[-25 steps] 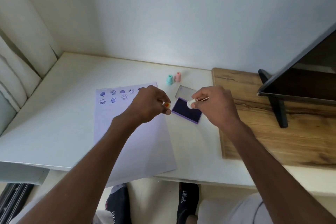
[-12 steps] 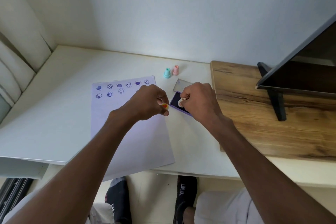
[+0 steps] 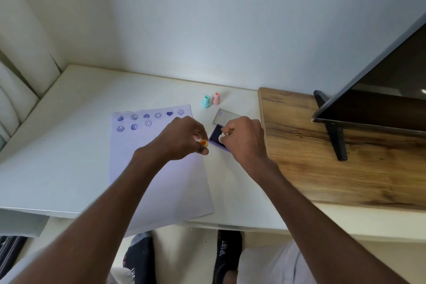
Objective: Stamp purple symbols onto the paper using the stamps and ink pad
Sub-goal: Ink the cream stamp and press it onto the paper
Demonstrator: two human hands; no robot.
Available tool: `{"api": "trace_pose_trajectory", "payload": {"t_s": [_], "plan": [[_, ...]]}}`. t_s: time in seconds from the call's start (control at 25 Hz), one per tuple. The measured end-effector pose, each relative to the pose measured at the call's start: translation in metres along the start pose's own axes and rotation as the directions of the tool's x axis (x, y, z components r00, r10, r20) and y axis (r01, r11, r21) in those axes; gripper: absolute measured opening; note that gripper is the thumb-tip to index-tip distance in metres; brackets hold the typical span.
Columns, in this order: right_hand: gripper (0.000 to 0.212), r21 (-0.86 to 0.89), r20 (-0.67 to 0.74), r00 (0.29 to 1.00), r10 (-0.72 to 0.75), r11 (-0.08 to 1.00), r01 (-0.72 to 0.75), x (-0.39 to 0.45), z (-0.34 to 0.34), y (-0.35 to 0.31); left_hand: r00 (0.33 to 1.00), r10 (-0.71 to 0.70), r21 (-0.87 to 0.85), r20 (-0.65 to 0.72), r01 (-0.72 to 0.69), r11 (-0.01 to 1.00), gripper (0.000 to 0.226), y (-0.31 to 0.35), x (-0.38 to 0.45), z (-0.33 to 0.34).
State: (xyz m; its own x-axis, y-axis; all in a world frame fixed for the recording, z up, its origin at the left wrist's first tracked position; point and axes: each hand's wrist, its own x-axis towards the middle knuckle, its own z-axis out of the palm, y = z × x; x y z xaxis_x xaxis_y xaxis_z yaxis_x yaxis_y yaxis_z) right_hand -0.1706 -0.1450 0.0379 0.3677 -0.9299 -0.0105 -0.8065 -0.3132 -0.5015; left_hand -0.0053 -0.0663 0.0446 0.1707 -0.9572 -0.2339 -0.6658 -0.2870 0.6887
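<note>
A white sheet of paper [image 3: 147,177] lies on the white desk, with several purple hearts and smiley marks [image 3: 149,119] along its far edge. My left hand [image 3: 182,138] hovers over the paper's right edge, shut on a small yellow stamp [image 3: 203,143] with a red heart on its top. My right hand [image 3: 244,138] is shut on a white stamp [image 3: 221,138] held down over the dark purple ink pad [image 3: 217,137]. The pad's clear lid [image 3: 227,117] lies just behind it.
A teal stamp [image 3: 205,101] and a pink stamp [image 3: 216,98] stand upright behind the pad. A wooden board [image 3: 322,157] lies to the right, carrying a dark monitor [image 3: 378,99] on a black stand. My legs and socks show below the desk's front edge.
My right hand has moved left and down from beside the pad, bringing the white stamp onto the ink. My left hand has stayed by the paper's edge with the yellow stamp.
</note>
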Motion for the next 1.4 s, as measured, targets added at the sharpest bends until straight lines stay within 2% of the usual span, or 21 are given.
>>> {"api": "trace_pose_trajectory", "payload": {"t_s": [0.12, 0.2, 0.28, 0.32, 0.36, 0.4, 0.44, 0.48, 0.52, 0.56, 0.6, 0.64, 0.68, 0.72, 0.76, 0.8, 0.84, 0.88, 1.0, 1.12, 1.4], "plan": [[0.033, -0.024, 0.023, 1.000, -0.006, 1.000, 0.006, -0.003, 0.000, -0.003, 0.999, 0.008, -0.028, -0.033, -0.009, 1.000, 0.033, 0.006, -0.003, 0.000], [0.031, 0.005, -0.001, 1.000, 0.029, 1.000, -0.029, 0.000, -0.001, -0.004, 0.990, -0.003, -0.077, -0.140, -0.008, 0.997, 0.029, 0.005, -0.004, -0.011], [0.023, 0.133, -0.083, 0.992, 0.095, 0.988, -0.083, 0.001, -0.002, -0.009, 0.970, -0.020, -0.053, -0.243, 0.007, 0.999, 0.024, -0.006, -0.008, -0.032], [0.018, 0.298, -0.118, 0.980, 0.159, 0.947, -0.118, 0.002, -0.003, -0.013, 0.965, -0.030, 0.014, -0.260, 0.035, 0.999, 0.021, -0.016, -0.011, -0.044], [0.014, 0.552, -0.083, 0.962, 0.261, 0.816, -0.174, 0.006, -0.005, -0.019, 0.968, -0.050, 0.092, -0.247, 0.074, 0.993, 0.018, -0.028, -0.015, -0.057], [0.012, 0.799, 0.071, 0.938, 0.338, 0.543, -0.257, 0.008, -0.008, -0.027, 0.973, -0.083, 0.153, -0.214, 0.117, 0.981, 0.017, -0.042, -0.021, -0.069], [0.011, 0.910, 0.277, 0.907, 0.317, 0.216, -0.354, 0.009, -0.009, -0.035, 0.976, -0.128, 0.192, -0.179, 0.162, 0.968, 0.017, -0.055, -0.028, -0.078], [0.015, 0.893, 0.444, 0.865, 0.235, -0.031, -0.450, 0.009, -0.007, -0.045, 0.970, -0.182, 0.218, -0.161, 0.215, 0.952, 0.018, -0.068, -0.036, -0.086], [0.017, 0.830, 0.555, 0.819, 0.147, -0.159, -0.534, 0.007, -0.004, -0.054, 0.959, -0.233, 0.239, -0.164, 0.267, 0.934, 0.019, -0.079, -0.042, -0.091], [0.016, 0.784, 0.610, 0.788, 0.077, -0.198, -0.588, 0.006, 0.000, -0.062, 0.943, -0.275, 0.256, -0.188, 0.317, 0.913, 0.020, -0.089, -0.046, -0.094], [0.013, 0.765, 0.633, 0.774, 0.029, -0.179, -0.619, 0.004, 0.006, -0.072, 0.924, -0.311, 0.262, -0.223, 0.364, 0.894, 0.022, -0.097, -0.050, -0.096], [0.011, 0.766, 0.638, 0.770, 0.013, -0.116, -0.633, 0.003, 0.013, -0.083, 0.903, -0.341, 0.256, -0.260, 0.405, 0.878, 0.024, -0.104, -0.052, -0.097], [0.011, 0.784, 0.621, 0.784, 0.022, 0.001, -0.621, 0.004, 0.021, -0.094, 0.885, -0.364, 0.243, -0.291, 0.436, 0.867, 0.027, -0.110, -0.054, -0.099], [0.009, 0.809, 0.559, 0.827, 0.058, 0.182, -0.559, 0.005, 0.030, -0.102, 0.872, -0.376, 0.225, -0.313, 0.453, 0.863, 0.029, -0.114, -0.056, -0.100], [0.005, 0.808, 0.450, 0.890, 0.077, 0.389, -0.442, 0.006, 0.039, -0.108, 0.862, -0.382, 0.208, -0.332, 0.462, 0.862, 0.030, -0.117, -0.057, -0.101], [0.010, 0.762, 0.322, 0.945, 0.061, 0.576, -0.296, 0.006, 0.047, -0.114, 0.857, -0.382, 0.202, -0.346, 0.466, 0.862, 0.030, -0.119, -0.059, -0.103], [0.018, 0.693, 0.219, 0.975, 0.027, 0.699, -0.175, 0.006, 0.055, -0.120, 0.855, -0.382, 0.207, -0.350, 0.468, 0.859, 0.031, -0.120, -0.060, -0.104], [0.020, 0.634, 0.150, 0.989, -0.004, 0.768, -0.093, 0.006, 0.061, -0.125, 0.855, -0.387, 0.210, -0.346, 0.472, 0.856, 0.032, -0.121, -0.061, -0.105], [0.018, 0.471, 0.005, 0.998, -0.069, 0.880, 0.058, 0.007, 0.077, -0.134, 0.854, -0.407, 0.210, -0.324, 0.484, 0.849, 0.036, -0.121, -0.062, -0.105], [0.020, 0.297, -0.033, 0.994, -0.103, 0.949, 0.108, 0.012, 0.087, -0.129, 0.859, -0.370, 0.182, -0.352, 0.451, 0.874, 0.034, -0.117, -0.062, -0.103], [0.013, 0.299, -0.038, 0.994, -0.101, 0.948, 0.108, 0.008, 0.093, -0.120, 0.894, -0.371, 0.210, -0.251, 0.425, 0.881, 0.038, -0.110, -0.058, -0.098]]}}
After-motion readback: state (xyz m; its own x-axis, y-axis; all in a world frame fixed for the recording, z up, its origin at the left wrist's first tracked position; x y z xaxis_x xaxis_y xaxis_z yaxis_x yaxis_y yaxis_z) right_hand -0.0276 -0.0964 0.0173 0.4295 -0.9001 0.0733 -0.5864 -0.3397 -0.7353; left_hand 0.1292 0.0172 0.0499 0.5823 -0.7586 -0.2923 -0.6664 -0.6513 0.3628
